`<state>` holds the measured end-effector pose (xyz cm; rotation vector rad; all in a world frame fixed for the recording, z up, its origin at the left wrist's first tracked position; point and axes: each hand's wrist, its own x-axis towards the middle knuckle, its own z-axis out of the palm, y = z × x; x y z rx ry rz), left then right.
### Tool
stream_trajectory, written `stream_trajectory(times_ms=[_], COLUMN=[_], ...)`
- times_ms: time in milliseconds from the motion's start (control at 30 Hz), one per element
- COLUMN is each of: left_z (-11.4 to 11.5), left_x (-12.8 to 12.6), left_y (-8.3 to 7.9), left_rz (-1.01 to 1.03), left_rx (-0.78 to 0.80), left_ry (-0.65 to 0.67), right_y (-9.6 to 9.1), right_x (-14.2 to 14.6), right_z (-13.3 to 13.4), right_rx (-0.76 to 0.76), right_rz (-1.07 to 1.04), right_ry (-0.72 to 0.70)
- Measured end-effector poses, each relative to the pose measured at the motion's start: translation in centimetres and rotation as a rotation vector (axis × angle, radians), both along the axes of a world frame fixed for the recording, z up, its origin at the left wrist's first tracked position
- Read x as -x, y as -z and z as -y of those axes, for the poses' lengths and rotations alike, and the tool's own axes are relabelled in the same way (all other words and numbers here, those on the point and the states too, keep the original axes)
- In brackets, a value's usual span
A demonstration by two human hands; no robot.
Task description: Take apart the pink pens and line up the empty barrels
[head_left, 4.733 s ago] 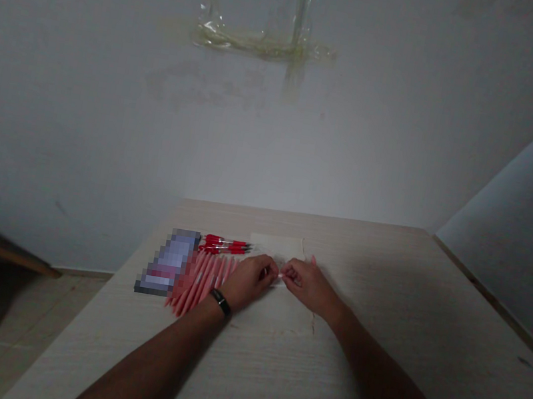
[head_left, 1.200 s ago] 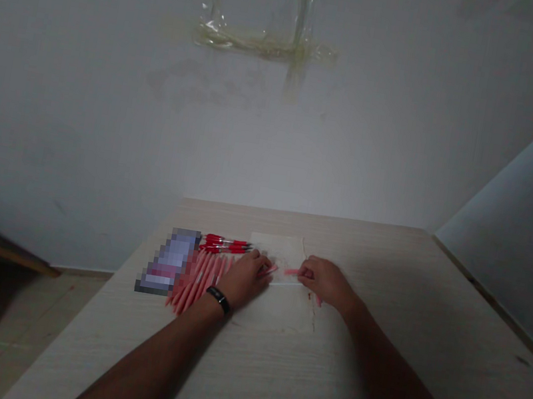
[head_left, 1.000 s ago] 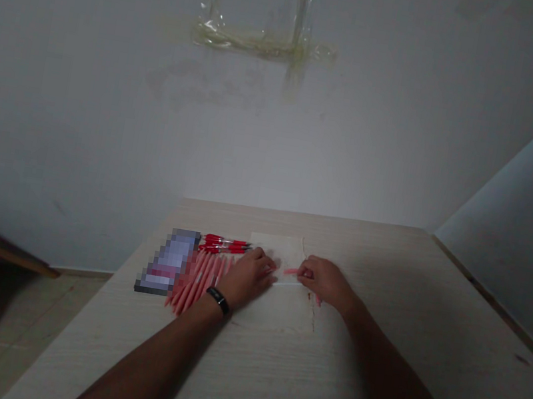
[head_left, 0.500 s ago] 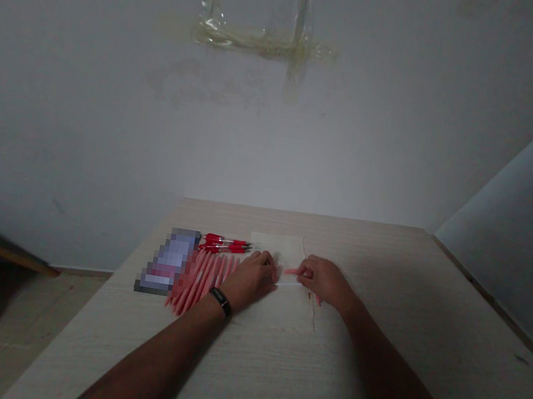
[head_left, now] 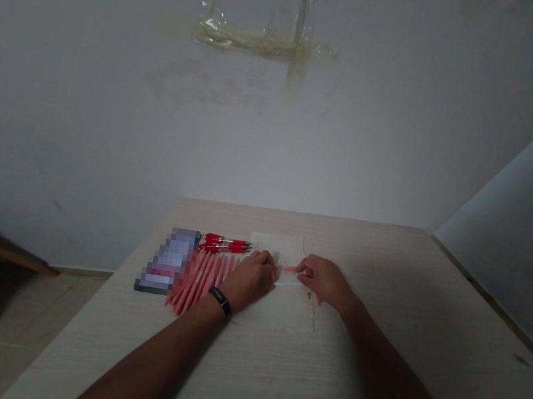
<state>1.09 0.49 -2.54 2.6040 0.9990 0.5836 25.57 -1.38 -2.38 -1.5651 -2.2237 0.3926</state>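
Handling this calls for a light touch: the short pink stick (head_left: 292, 269) pinched in your right hand (head_left: 327, 283) looks thin, light and stiff, and it could roll away on the smooth table (head_left: 427, 333) if you let go. Keep your fingertips near its end rather than closing your whole hand around it. The thin white strip (head_left: 288, 284) stretched between your hands looks flimsier, though the picture can't settle whether it's paper or plastic, so take it by its ends and avoid bending the middle. Your right hand is closed narrowly, with the pink stick poking out towards your left hand, and another pink tip shows just below that hand. Your left hand (head_left: 249, 281) is curled down at the other end of the white strip, but your fingers hide that end, so you can't tell from here whether it's gripping or only pressing. A black wristband (head_left: 220, 301) circles that wrist. Both hands rest over a pale sheet of paper (head_left: 291, 318). Just beside your left hand lies a fanned row of pink sticks (head_left: 198, 280), with red pens (head_left: 226, 244) beyond it and a blurred packet (head_left: 168, 261) to its left.
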Motion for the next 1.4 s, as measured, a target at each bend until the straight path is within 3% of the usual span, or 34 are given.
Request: stream_trajectory(times_ms=[367,667,900,1133,1400], left_z=[0.0,0.0,0.0,-0.1,-1.1], left_x=[0.0,-0.1,0.0,-0.5,0.6], left_y=[0.0,-0.1,-0.2,-0.5,0.1], left_rz=[-0.021,-0.025,0.001,0.016,0.222], left_rx=[0.003,0.013,0.013,-0.012,0.093], left_ry=[0.004,-0.006,0.013,-0.037,-0.157], right_y=[0.4,0.5,0.4,-0.2,-0.2], right_x=[0.2,2.1,2.6,0.1,-1.7], right_z=[-0.3,-0.1,-0.1,-0.3,-0.6], right_rx=[0.015,-0.032,-0.053,-0.128,-0.033], right_rz=[0.008,0.101,0.138,-0.087,-0.322], right_ry=[0.006,0.047,-0.01,-0.076,-0.063])
